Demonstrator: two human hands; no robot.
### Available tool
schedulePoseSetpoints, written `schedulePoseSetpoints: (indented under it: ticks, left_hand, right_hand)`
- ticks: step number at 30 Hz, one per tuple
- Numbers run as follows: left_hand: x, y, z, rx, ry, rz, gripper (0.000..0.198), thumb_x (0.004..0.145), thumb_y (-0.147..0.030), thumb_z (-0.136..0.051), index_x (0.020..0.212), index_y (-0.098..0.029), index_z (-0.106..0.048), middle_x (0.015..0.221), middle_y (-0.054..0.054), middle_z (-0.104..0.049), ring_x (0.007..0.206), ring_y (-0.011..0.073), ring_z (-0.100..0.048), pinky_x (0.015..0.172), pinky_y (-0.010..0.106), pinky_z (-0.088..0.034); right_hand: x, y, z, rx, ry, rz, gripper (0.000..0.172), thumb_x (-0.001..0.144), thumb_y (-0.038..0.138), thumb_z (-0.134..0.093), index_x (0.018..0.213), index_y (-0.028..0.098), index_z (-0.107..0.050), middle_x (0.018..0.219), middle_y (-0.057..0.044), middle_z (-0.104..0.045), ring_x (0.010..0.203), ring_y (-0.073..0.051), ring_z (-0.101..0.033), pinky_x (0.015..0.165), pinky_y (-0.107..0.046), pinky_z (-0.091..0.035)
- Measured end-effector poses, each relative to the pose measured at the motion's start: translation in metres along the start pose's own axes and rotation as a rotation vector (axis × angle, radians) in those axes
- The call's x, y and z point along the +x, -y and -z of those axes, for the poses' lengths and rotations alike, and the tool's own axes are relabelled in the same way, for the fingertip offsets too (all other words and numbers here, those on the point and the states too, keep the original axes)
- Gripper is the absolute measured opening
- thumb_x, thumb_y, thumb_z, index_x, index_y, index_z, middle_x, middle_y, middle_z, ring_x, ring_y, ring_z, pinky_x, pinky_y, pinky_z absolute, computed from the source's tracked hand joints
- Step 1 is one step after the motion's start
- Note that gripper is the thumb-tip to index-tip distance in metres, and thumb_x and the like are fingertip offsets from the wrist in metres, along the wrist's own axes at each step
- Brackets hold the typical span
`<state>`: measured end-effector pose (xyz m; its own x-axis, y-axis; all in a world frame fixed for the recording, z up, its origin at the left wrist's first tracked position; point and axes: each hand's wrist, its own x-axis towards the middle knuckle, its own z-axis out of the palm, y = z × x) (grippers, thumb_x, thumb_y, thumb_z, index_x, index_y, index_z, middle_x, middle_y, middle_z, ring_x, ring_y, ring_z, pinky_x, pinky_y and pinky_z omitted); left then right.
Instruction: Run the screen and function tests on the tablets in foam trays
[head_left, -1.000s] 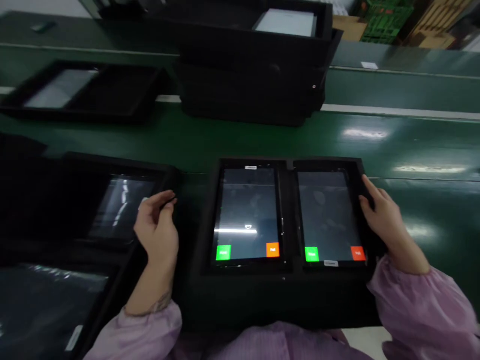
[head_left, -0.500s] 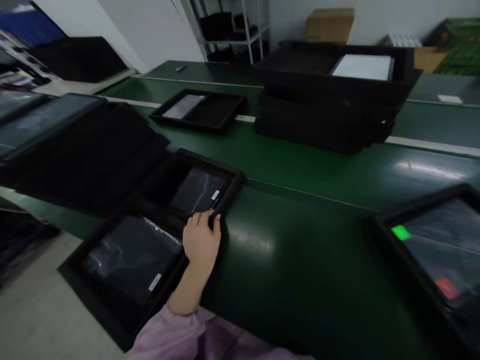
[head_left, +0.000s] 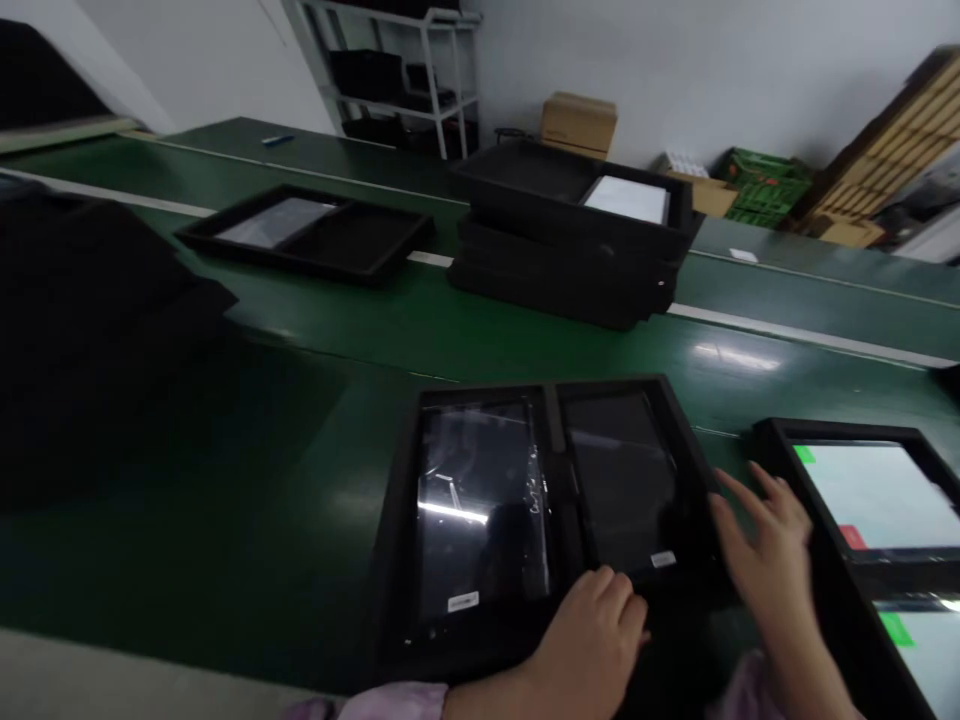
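A black two-compartment tray [head_left: 556, 420] lies on the green bench in front of me. In its left compartment is a film-wrapped dark screen panel [head_left: 480, 510]; a second dark panel [head_left: 622, 470] lies in the right one. Each panel bears a small white label. My left hand [head_left: 592, 640] has its fingers curled over the tray's front rim, closed on it. At the tray's right edge is my right hand [head_left: 772, 545], its fingers spread and thumb close to the rim.
At the right stands another black tray [head_left: 780, 450] with pale panels carrying green and red tabs. Behind are a tray with one panel [head_left: 360, 270] and a stack of black trays [head_left: 555, 270]. A dark pile [head_left: 90, 320] fills the left of the green bench [head_left: 225, 560].
The tray has come away from the dark pile to the bench in front of me. My right hand has come into view at its right side. The view has swung right.
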<state>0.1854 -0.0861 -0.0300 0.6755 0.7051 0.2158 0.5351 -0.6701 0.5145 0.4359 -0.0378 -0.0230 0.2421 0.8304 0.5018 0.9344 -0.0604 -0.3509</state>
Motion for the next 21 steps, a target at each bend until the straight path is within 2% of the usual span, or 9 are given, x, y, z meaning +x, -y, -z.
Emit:
schedulePoseSetpoints:
  ticks: [2,4,6,8,10,13,17,21]
  left_hand:
    - [0.005,-0.001,0.016,-0.212,0.081,-0.072,0.015,0.097,-0.030,-0.075,0.105,-0.018,-0.072,0.107,0.007,-0.075,0.101,0.0213,-0.072,0.090,0.034,-0.062]
    - [0.011,0.013,0.043,-0.341,0.118,-0.034,0.019,0.099,-0.032,-0.071,0.116,-0.022,-0.073,0.129,0.008,-0.073,0.117,0.0218,-0.072,0.102,0.035,-0.060]
    - [0.025,0.038,0.069,-0.198,0.052,0.118,0.032,0.103,-0.029,-0.060,0.133,-0.020,-0.067,0.145,0.014,-0.067,0.134,0.0293,-0.065,0.113,0.050,-0.056]
    - [0.046,0.067,0.085,0.035,-0.049,0.299,0.054,0.101,-0.034,-0.059,0.150,-0.011,-0.056,0.161,0.026,-0.052,0.153,0.0430,-0.046,0.122,0.068,-0.043]
    - [0.068,0.092,0.089,0.203,-0.062,0.474,0.077,0.094,-0.036,-0.067,0.159,-0.002,-0.043,0.171,0.033,-0.033,0.161,0.0505,-0.027,0.126,0.077,-0.027]
    - [0.085,0.113,0.080,0.294,-0.012,0.599,0.094,0.086,-0.038,-0.071,0.162,0.003,-0.035,0.176,0.034,-0.020,0.164,0.0524,-0.015,0.126,0.080,-0.018]
    - [0.077,0.121,0.070,0.305,-0.045,0.544,0.096,0.082,-0.037,-0.071,0.164,-0.004,-0.034,0.179,0.029,-0.016,0.165,0.0503,-0.011,0.126,0.080,-0.016]
    - [0.073,0.128,0.073,0.320,-0.107,0.506,0.098,0.084,-0.038,-0.070,0.167,-0.008,-0.028,0.179,0.028,-0.016,0.165,0.0500,-0.010,0.126,0.080,-0.013]
  right_hand:
    - [0.002,0.000,-0.024,-0.093,0.049,-0.026,0.070,0.097,0.074,-0.041,0.109,0.016,-0.079,0.141,-0.026,-0.061,0.145,-0.049,-0.045,0.114,-0.076,-0.039]
    - [0.007,-0.006,-0.041,-0.138,0.060,-0.058,0.071,0.095,0.074,-0.043,0.108,0.013,-0.078,0.145,-0.029,-0.058,0.149,-0.053,-0.038,0.116,-0.078,-0.035]
    - [0.013,-0.014,-0.048,-0.150,0.072,-0.075,0.068,0.094,0.071,-0.045,0.109,0.013,-0.078,0.148,-0.028,-0.055,0.151,-0.052,-0.036,0.119,-0.078,-0.032]
    - [0.019,-0.020,-0.049,-0.145,0.091,-0.079,0.062,0.094,0.067,-0.048,0.111,0.015,-0.078,0.149,-0.025,-0.056,0.152,-0.050,-0.035,0.120,-0.076,-0.031]
    - [0.024,-0.021,-0.050,-0.129,0.104,-0.075,0.055,0.094,0.063,-0.051,0.113,0.018,-0.077,0.149,-0.023,-0.056,0.153,-0.049,-0.035,0.120,-0.076,-0.033]
    - [0.030,-0.016,-0.052,-0.100,0.101,-0.058,0.052,0.095,0.058,-0.052,0.116,0.017,-0.076,0.152,-0.024,-0.054,0.153,-0.048,-0.035,0.118,-0.074,-0.037]
    - [0.031,-0.006,-0.052,-0.062,0.102,-0.037,0.048,0.099,0.055,-0.051,0.121,0.018,-0.073,0.155,-0.023,-0.050,0.151,-0.045,-0.037,0.118,-0.072,-0.040]
    - [0.029,0.002,-0.042,-0.021,0.118,-0.026,0.050,0.103,0.057,-0.047,0.124,0.018,-0.071,0.158,-0.023,-0.048,0.149,-0.044,-0.039,0.117,-0.072,-0.040]
